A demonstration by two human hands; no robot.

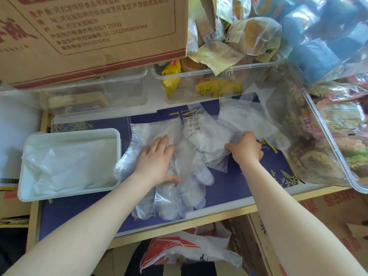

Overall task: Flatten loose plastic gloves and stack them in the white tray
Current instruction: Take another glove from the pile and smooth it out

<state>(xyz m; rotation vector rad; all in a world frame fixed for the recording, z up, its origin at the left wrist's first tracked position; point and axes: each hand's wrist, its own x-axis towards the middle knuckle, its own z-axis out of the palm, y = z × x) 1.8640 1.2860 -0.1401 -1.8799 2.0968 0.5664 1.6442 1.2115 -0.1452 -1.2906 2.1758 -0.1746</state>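
While lying on the blue surface (229, 188), clear crinkled gloves (185, 188) point fingers toward the viewer | white rectangular tray (69, 193) left, holding flattened gloves | left hand (157, 162) flat, fingers spread | right hand (247, 149) pinching film.

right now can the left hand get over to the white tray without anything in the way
Probably yes. The left hand lies flat on the plastic gloves, right beside the white tray. Nothing stands between them, and the tray is open on top.
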